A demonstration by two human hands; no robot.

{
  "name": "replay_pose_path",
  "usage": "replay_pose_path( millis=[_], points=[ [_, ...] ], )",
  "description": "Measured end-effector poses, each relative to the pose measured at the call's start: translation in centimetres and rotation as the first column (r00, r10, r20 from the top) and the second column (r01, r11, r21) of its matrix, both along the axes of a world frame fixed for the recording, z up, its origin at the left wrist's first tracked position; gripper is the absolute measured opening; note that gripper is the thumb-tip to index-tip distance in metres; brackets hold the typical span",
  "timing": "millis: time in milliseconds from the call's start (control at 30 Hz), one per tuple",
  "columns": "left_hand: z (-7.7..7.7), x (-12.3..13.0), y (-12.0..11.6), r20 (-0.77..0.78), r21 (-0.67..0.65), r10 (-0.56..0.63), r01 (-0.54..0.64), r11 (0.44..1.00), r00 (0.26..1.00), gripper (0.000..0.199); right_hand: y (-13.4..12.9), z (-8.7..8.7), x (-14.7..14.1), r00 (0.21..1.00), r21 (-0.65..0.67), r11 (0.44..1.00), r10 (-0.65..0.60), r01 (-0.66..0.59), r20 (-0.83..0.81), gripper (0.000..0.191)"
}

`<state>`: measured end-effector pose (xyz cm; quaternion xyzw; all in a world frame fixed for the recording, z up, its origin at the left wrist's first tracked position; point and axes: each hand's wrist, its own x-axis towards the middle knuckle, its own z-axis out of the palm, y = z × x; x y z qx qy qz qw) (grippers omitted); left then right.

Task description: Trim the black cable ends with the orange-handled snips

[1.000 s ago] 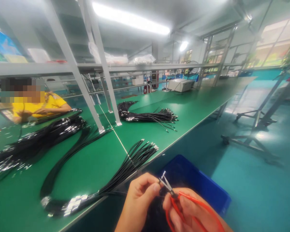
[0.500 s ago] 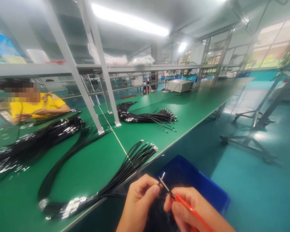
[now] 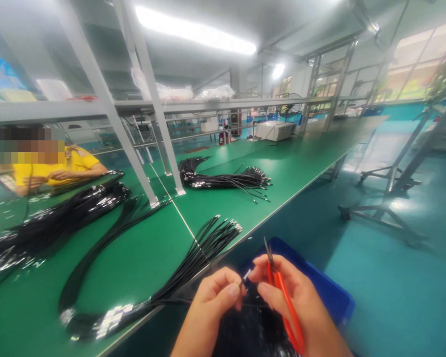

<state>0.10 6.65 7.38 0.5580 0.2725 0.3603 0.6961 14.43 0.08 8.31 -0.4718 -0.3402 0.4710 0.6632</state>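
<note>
In front of the bench edge, my left hand (image 3: 219,297) pinches a thin black cable near its pale, light-coloured end (image 3: 247,274). Just to the right, my right hand (image 3: 293,292) is wrapped round red-handled scissors (image 3: 288,307), their dark pointed blades tilted up and away from the cable. The thumb and forefinger of that hand are apart, close to the cable end. A long bundle of black cables (image 3: 193,265) with pale tips curves over the green bench on the left, its ends fanned towards the bench edge near my left hand.
Below my hands stands a blue bin (image 3: 330,292), with dark shiny material in front of it. More cable bundles (image 3: 223,178) lie on the green bench (image 3: 134,263). White shelf posts (image 3: 159,99) rise from it. Across the bench sits a person in yellow (image 3: 78,158). A wheeled frame (image 3: 382,213) stands right.
My right hand has lifted the scissors off the cable end, and their blades now point upward. Its thumb and forefinger have come close to the cable end. The left hand stays nearly in place.
</note>
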Motion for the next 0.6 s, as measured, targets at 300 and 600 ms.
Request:
replay_pose_path(
  millis=[300,600],
  points=[
    [0.0,0.1,-0.1,0.089,-0.163,-0.084,0.097,0.982,0.992,0.027,1.6,-0.9,-3.2,0.983,0.096,0.995,0.012,0.006,-0.181,0.025],
    [0.5,0.2,-0.2,0.151,-0.195,-0.096,0.125,0.973,0.984,0.023,0.4,-0.1,-3.2,0.931,0.008,1.000,0.010,-0.007,-0.365,0.025]
  ],
)
